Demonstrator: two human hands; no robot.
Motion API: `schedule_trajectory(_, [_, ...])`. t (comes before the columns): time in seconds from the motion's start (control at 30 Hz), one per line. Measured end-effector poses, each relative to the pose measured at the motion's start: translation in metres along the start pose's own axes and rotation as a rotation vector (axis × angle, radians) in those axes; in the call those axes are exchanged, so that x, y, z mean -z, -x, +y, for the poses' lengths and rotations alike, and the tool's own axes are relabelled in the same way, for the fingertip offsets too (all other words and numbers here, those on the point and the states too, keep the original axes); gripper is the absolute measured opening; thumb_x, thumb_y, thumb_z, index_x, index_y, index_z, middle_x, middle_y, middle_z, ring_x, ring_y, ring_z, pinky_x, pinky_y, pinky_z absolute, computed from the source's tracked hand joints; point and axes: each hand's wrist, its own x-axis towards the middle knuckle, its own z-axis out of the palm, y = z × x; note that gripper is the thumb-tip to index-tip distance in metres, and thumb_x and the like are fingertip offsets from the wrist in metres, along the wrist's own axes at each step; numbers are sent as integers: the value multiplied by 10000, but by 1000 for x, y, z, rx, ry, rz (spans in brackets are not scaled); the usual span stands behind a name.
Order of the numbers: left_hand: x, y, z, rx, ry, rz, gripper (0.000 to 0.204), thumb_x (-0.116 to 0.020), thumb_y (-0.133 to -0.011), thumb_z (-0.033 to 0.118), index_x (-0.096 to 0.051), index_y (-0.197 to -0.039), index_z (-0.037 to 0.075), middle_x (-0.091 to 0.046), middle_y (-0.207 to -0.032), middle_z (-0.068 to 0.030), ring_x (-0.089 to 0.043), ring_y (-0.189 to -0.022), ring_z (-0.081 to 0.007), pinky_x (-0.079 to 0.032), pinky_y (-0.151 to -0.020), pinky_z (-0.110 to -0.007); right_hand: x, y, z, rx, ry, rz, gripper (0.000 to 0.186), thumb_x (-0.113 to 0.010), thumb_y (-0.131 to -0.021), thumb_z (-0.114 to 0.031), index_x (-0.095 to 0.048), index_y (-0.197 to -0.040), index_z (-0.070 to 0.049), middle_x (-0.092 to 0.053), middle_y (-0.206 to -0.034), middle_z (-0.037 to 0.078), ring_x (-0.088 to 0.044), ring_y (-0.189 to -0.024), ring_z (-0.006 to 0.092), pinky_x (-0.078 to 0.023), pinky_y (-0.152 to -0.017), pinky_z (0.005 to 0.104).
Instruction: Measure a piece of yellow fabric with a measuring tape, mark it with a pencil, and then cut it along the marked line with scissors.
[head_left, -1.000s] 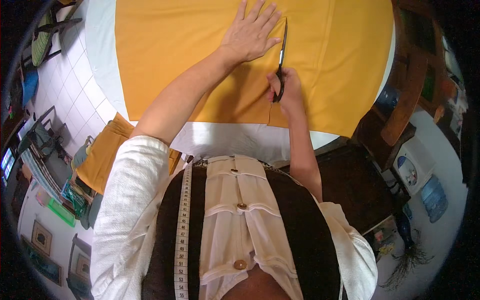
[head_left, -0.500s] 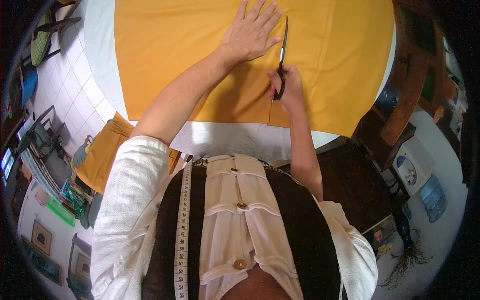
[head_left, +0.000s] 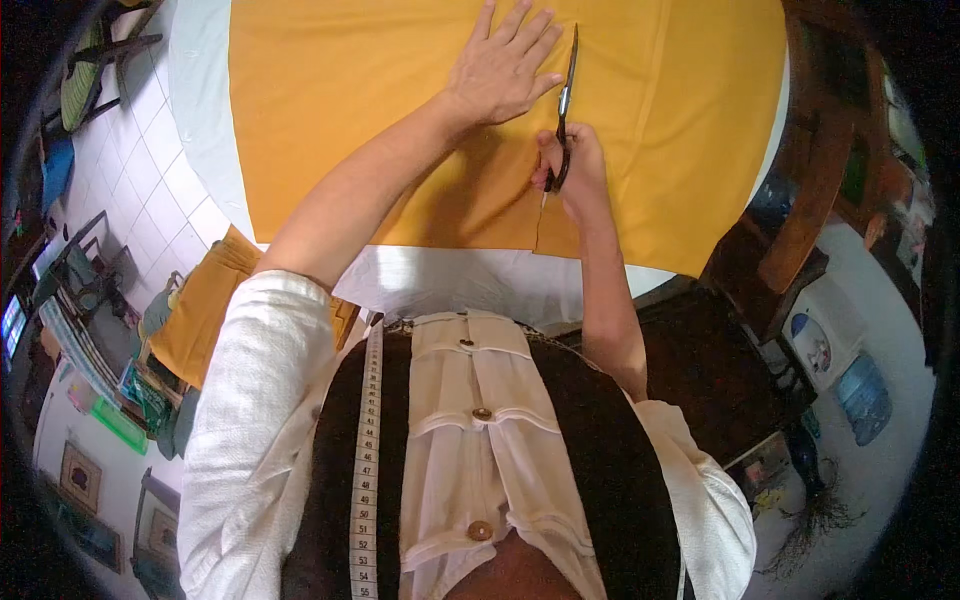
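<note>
A large mustard-yellow cloth [head_left: 340,90] lies spread over a table with a white cover [head_left: 450,280]. My left hand [head_left: 502,75] rests flat on the cloth with its fingers spread, left of the blades. In my right hand [head_left: 580,170] is a pair of scissors [head_left: 566,100] with dark handles, its blades pointing away from me and looking closed or nearly so. From the cloth's near edge a cut runs up to the scissors, and a pale gap shows just behind the handles. Whether the lower blade sits under the cloth is hard to make out.
A folded yellow cloth [head_left: 205,310] hangs over a chair at the left. A tape measure [head_left: 365,470] hangs down my front. Dark wooden furniture [head_left: 810,210] stands right of the table, and a blue water bottle [head_left: 862,400] lies farther right. White floor tiles [head_left: 150,175] show at the left.
My right hand and the scissors have moved slightly away from me along the cloth. The cut behind them looks longer. My left hand stays almost in place.
</note>
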Motion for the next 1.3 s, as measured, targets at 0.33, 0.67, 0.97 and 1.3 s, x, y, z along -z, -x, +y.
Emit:
schedule_trajectory(0.33, [-2, -22, -23, 24, -16, 158, 675, -455, -991, 472, -486, -1454, -18, -376, -1580, -242, -287, -1478, -466, -149, -1212, -650, -1, 0, -1, -52, -60, -11, 506, -836, -871, -238, -452, -1084, 13, -590, -759, 78, -517, -448, 135, -444, -426, 276])
schedule_trajectory(0.67, [7, -22, -19, 25, -4, 132, 688, -456, -985, 480, -479, -1463, -14, -370, -1585, -238, -276, -1487, -464, -146, -1210, -657, -4, 3, -2, -60, -12, 16, 483, -826, -878, -210, -454, -1084, 19, -565, -736, 78, -515, -451, 142, -440, -416, 287])
schedule_trajectory(0.97, [19, -21, -9, 81, -11, -21, 680, -441, -989, 475, -464, -1482, 7, -353, -1596, -238, -258, -1492, -474, -128, -1203, -676, -6, -3, -9, -4, -27, 21, 377, -765, -931, -223, -487, -1042, 6, -530, -651, 52, -516, -453, 142, -438, -422, 269])
schedule_trajectory(1.3, [14, -19, -13, 74, -32, 0, 682, -439, -988, 472, -447, -1496, 17, -332, -1604, -249, -235, -1498, -488, -119, -1202, -681, -8, -1, -6, -32, -31, 31, 377, -768, -929, -230, -489, -1045, -5, -534, -655, 50, -512, -448, 143, -437, -418, 274])
